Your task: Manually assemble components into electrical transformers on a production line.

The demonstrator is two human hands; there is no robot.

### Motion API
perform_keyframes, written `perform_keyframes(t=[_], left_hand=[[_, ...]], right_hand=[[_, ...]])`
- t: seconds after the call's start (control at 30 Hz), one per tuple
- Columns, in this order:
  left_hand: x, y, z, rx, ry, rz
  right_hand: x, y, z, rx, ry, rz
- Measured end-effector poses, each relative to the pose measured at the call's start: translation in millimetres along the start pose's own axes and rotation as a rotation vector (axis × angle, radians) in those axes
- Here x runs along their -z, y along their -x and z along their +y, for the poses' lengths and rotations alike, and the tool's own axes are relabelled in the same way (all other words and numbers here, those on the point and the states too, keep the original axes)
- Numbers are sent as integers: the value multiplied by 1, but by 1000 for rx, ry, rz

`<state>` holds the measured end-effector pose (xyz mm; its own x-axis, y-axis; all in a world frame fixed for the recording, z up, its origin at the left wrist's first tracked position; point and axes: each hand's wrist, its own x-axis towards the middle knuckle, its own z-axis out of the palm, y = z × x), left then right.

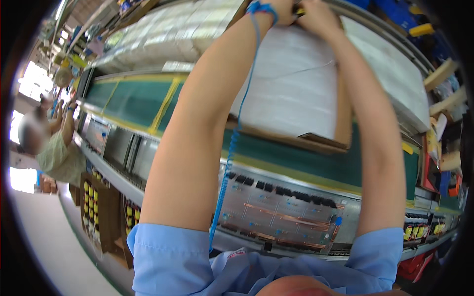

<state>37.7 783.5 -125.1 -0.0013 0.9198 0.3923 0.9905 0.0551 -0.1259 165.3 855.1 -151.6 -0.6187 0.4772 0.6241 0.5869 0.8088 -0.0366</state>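
Near: circuit board [279,214] flat on counter [316,165], well below both hands, untouched. Blue coiled cord [232,148] hangs from left wrist strap [261,9] down toward board. Farther: both arms stretched up and away. Left hand [282,7] and right hand [316,15] meet, close together, at far top edge of big white wrapped bundle in cardboard box [296,84]. Bundle lies directly under fingers, long axis running away from person. Fingers cut off by frame edge; cannot tell whether spread or pinching. Neither hand clearly nearer.

Bright daylight glares far left of the raised left hand [281,7]; motion blur softens everything, and fisheye edges darken.
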Motion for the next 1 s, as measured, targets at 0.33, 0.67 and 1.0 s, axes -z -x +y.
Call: perform_keyframes(t=[0.33,0.67,1.0], left_hand=[[22,30,-22,-163,74,212],[128,135,-64,264,1831,251],[164,305,-80,316,1736,-203]], right_hand=[[18,6,-24,-189,95,-174],[5,-27,-23,-191,115,-341],[28,-33,101,-90,-94,-76]])
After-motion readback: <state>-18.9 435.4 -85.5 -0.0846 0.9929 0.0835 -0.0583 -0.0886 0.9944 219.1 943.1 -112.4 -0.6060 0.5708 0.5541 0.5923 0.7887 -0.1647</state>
